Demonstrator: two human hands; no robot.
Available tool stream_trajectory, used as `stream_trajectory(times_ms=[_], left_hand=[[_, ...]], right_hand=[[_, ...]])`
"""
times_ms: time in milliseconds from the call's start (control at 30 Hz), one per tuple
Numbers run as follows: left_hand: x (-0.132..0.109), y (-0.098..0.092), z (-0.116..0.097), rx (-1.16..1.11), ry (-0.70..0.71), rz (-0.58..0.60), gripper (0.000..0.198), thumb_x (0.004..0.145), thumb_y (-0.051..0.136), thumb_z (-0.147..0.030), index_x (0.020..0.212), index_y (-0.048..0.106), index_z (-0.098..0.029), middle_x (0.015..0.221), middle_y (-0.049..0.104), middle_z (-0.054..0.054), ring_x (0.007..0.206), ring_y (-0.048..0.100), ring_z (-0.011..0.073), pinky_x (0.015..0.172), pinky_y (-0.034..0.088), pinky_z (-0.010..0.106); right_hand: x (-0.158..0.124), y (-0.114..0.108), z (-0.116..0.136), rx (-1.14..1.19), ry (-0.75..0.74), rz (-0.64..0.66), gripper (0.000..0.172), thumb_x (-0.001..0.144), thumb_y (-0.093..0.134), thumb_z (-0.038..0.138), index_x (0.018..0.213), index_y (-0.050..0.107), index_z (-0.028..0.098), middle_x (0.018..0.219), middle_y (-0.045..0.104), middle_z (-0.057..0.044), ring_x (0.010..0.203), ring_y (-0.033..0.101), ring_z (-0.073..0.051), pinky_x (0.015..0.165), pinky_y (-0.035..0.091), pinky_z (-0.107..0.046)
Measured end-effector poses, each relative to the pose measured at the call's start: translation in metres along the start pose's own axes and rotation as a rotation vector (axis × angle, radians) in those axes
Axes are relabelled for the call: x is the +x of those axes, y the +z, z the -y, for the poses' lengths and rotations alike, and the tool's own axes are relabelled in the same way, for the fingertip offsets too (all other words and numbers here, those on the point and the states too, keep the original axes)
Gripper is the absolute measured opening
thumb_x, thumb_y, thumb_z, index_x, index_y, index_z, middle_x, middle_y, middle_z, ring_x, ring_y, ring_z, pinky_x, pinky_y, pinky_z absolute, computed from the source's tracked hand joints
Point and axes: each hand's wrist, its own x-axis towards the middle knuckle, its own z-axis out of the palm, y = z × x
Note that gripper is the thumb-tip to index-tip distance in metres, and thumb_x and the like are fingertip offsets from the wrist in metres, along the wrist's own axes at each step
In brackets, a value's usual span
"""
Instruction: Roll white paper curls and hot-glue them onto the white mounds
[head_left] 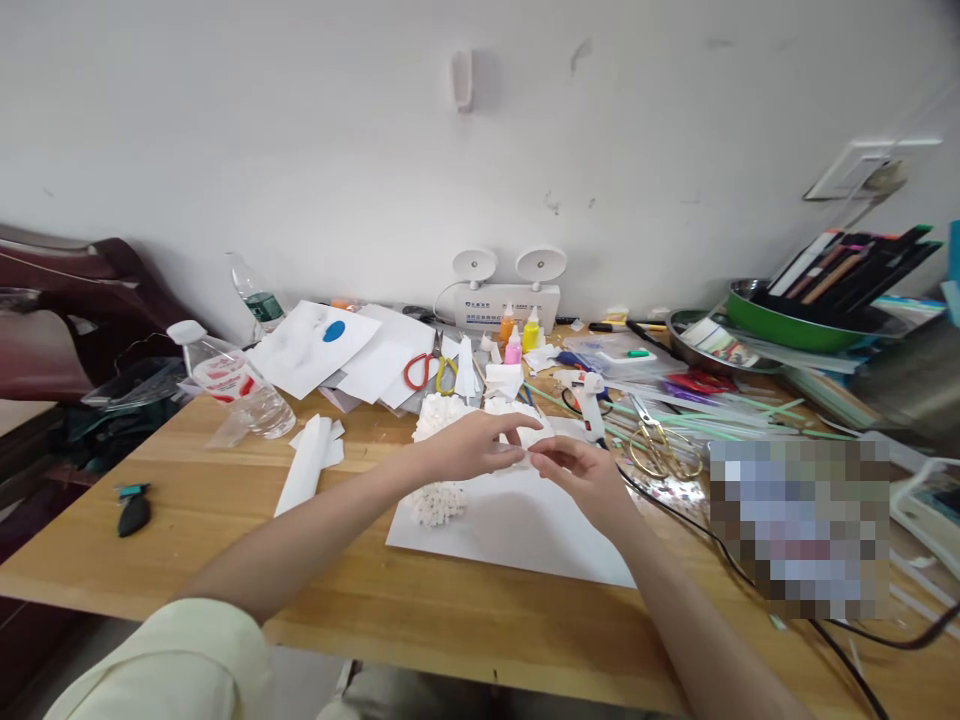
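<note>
My left hand [480,445] and my right hand [589,478] meet over a white paper sheet [517,530]. Their curled fingertips nearly touch around something small and white, too hidden to name. Just behind and left of my left hand sits a bumpy white clump [441,412], made of many small pieces. A second cluster of small white bits [436,503] lies on the sheet below my left wrist. More white material behind my fingers is partly covered by them.
A glue gun [589,395], gold-handled scissors [660,445] and red-and-yellow-handled pliers [433,370] lie around the sheet. Small paint bottles [513,347] stand behind. At left are a water bottle [232,380], rolled paper [304,470] and a black-handled tool [133,512]. A black cable [697,525] crosses the right side.
</note>
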Motion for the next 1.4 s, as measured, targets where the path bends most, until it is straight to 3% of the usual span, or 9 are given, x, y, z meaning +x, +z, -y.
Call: stream_trajectory(times_ms=[167, 300, 567, 800, 933, 1067, 1133, 1233, 1400], left_hand=[[0.005, 0.01, 0.001, 0.013, 0.016, -0.102, 0.038, 0.078, 0.053, -0.035, 0.114, 0.052, -0.023, 0.084, 0.065, 0.002, 0.069, 0.058, 0.0138, 0.064, 0.042, 0.023], [-0.001, 0.025, 0.003, -0.011, -0.061, -0.2, 0.022, 0.08, 0.049, -0.034, 0.088, 0.064, -0.02, 0.076, 0.066, 0.002, 0.072, 0.059, 0.0156, 0.063, 0.042, 0.024], [-0.019, 0.043, 0.011, -0.161, -0.151, -0.383, 0.017, 0.079, 0.048, -0.027, 0.075, 0.062, -0.018, 0.075, 0.066, 0.001, 0.073, 0.059, 0.0142, 0.068, 0.043, 0.023], [-0.031, 0.035, 0.019, -0.158, -0.187, -0.447, 0.017, 0.079, 0.049, -0.028, 0.073, 0.061, -0.018, 0.071, 0.064, -0.002, 0.065, 0.054, 0.0114, 0.058, 0.039, 0.021], [-0.043, 0.017, 0.027, -0.116, -0.217, -0.45, 0.019, 0.079, 0.049, -0.03, 0.074, 0.062, -0.017, 0.072, 0.064, -0.001, 0.065, 0.054, 0.0116, 0.059, 0.038, 0.021], [-0.052, 0.001, 0.031, -0.056, -0.278, -0.606, 0.021, 0.079, 0.049, -0.032, 0.071, 0.059, -0.015, 0.066, 0.06, -0.001, 0.061, 0.051, 0.0106, 0.055, 0.036, 0.02], [-0.053, 0.005, 0.026, -0.014, -0.275, -0.581, 0.02, 0.079, 0.049, -0.031, 0.072, 0.059, -0.015, 0.064, 0.06, -0.001, 0.057, 0.049, 0.0098, 0.052, 0.035, 0.02], [-0.052, 0.024, 0.013, 0.045, -0.22, -0.433, 0.015, 0.078, 0.048, -0.023, 0.073, 0.06, -0.017, 0.065, 0.062, -0.002, 0.057, 0.051, 0.0091, 0.054, 0.036, 0.019], [-0.046, 0.05, 0.0, 0.104, -0.23, -0.324, 0.015, 0.075, 0.048, -0.022, 0.071, 0.061, -0.017, 0.055, 0.058, -0.002, 0.051, 0.049, 0.0095, 0.052, 0.036, 0.02]], right_hand=[[0.002, -0.003, -0.004, -0.038, -0.031, -0.071, 0.023, 0.07, 0.06, 0.042, 0.075, 0.064, 0.019, 0.072, 0.063, -0.004, 0.064, 0.055, -0.016, 0.064, 0.047, -0.032], [0.003, 0.0, -0.007, -0.036, -0.027, -0.079, 0.023, 0.07, 0.061, 0.041, 0.077, 0.064, 0.02, 0.076, 0.064, -0.004, 0.067, 0.056, -0.017, 0.066, 0.047, -0.031], [0.011, 0.007, 0.003, -0.09, 0.045, 0.049, 0.022, 0.071, 0.059, 0.04, 0.075, 0.063, 0.019, 0.073, 0.063, -0.003, 0.067, 0.056, -0.016, 0.063, 0.044, -0.029], [0.019, 0.019, 0.008, -0.049, 0.089, 0.19, 0.021, 0.07, 0.06, 0.039, 0.069, 0.061, 0.018, 0.065, 0.059, 0.0, 0.06, 0.052, -0.013, 0.057, 0.042, -0.025], [0.024, 0.022, 0.007, 0.003, 0.105, 0.154, 0.023, 0.07, 0.061, 0.04, 0.074, 0.061, 0.018, 0.07, 0.06, -0.001, 0.061, 0.052, -0.012, 0.055, 0.042, -0.024], [0.025, 0.024, 0.006, 0.081, 0.099, 0.056, 0.021, 0.072, 0.059, 0.038, 0.075, 0.061, 0.017, 0.07, 0.058, -0.001, 0.06, 0.051, -0.01, 0.057, 0.042, -0.024], [0.019, 0.024, 0.006, 0.09, 0.077, 0.066, 0.019, 0.073, 0.059, 0.037, 0.081, 0.061, 0.019, 0.074, 0.058, -0.001, 0.062, 0.051, -0.011, 0.058, 0.042, -0.025], [0.005, 0.024, 0.006, 0.007, 0.018, 0.194, 0.022, 0.073, 0.062, 0.033, 0.091, 0.06, 0.021, 0.079, 0.059, -0.002, 0.067, 0.052, -0.012, 0.061, 0.042, -0.026], [-0.008, 0.022, 0.003, -0.114, 0.016, 0.232, 0.012, 0.077, 0.058, 0.031, 0.076, 0.061, 0.02, 0.07, 0.057, -0.001, 0.067, 0.05, -0.014, 0.062, 0.041, -0.027]])
